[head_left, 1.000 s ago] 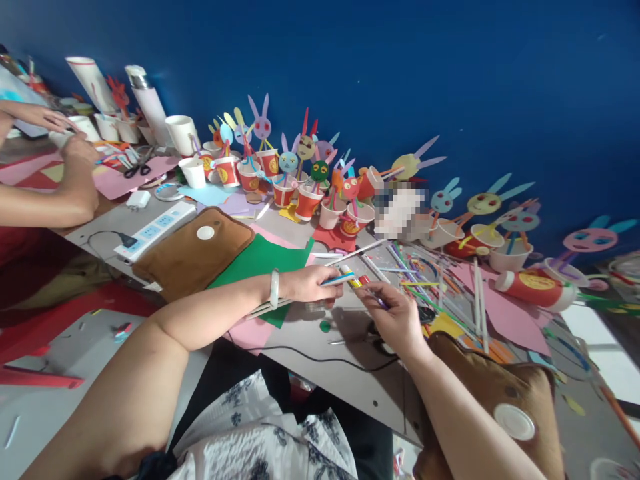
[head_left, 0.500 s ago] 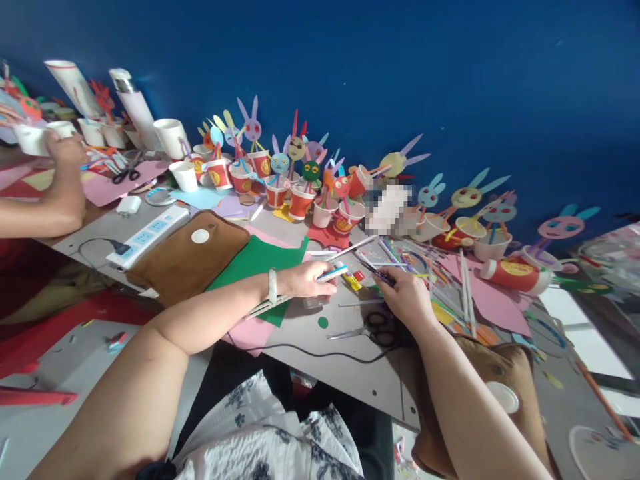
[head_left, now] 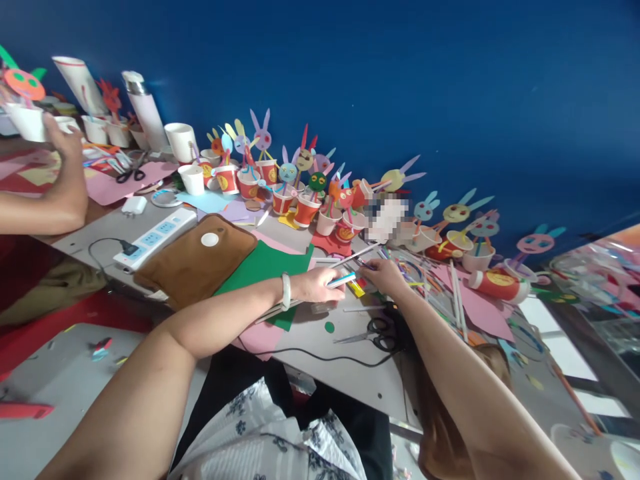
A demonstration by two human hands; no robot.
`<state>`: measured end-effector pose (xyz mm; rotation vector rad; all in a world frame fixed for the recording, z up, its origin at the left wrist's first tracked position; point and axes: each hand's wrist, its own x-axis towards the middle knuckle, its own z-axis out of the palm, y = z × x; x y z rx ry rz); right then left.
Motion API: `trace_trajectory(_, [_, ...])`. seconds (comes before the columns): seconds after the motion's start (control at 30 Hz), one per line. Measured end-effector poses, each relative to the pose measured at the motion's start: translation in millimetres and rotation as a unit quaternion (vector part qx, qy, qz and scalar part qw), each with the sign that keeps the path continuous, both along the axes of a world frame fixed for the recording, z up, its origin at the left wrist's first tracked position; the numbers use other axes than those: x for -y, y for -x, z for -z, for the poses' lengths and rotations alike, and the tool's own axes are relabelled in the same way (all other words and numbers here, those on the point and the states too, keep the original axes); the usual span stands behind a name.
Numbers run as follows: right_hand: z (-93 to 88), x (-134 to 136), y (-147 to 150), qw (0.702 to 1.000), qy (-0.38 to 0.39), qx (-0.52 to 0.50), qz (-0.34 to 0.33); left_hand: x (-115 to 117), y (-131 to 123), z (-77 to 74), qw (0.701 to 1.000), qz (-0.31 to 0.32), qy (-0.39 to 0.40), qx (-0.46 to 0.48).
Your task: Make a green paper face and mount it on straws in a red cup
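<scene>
My left hand [head_left: 319,285] is closed around thin strips [head_left: 342,279], white and blue, whose ends stick out past the fingers and back under the wrist. One long pale strip [head_left: 356,255] slants up from this hand. Just to the right, my right hand [head_left: 390,278] is closed on small scissors [head_left: 363,263]; their blades lie close to the long strip, and whether they touch it I cannot tell. Below the hands lies a second pair of scissors [head_left: 379,334] with black handles. Under my left forearm are green paper [head_left: 270,267] and a pink sheet.
Paper-cup rabbit figures [head_left: 306,208] line the blue wall. A power strip [head_left: 157,237] and a brown pouch [head_left: 200,260] lie at left. A black cable [head_left: 325,359] crosses the near table. At far left another person's hand [head_left: 65,137] is at a cup. Colored strips litter the right side.
My right hand has moved left with the scissors, closer to the strips in my left hand. The other person's cup figure now shows more fully at far left. The view has shifted slightly.
</scene>
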<state>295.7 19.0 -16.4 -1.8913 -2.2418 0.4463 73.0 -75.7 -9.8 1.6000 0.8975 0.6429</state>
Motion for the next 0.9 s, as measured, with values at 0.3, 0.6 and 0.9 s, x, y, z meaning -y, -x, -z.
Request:
trace_trajectory(0.3, [-1.9, -8.8, 3.4, 0.994, -0.018, 0.106, 0.034, 0.3, 1.9, -8.3, 1.0, -0.015, 0.007, -0.007])
trace_trajectory(0.6, [1.3, -8.1, -6.5, 0.997, -0.001, 0.079, -0.01, -1.4, 2.1, -3.5, 1.0, -0.013, -0.002, -0.002])
trace_trajectory(0.9, [-12.0, -6.9, -16.9, 0.998, 0.031, -0.017, -0.056, -3.5, 1.4, -0.9, 1.0, -0.015, -0.001, 0.004])
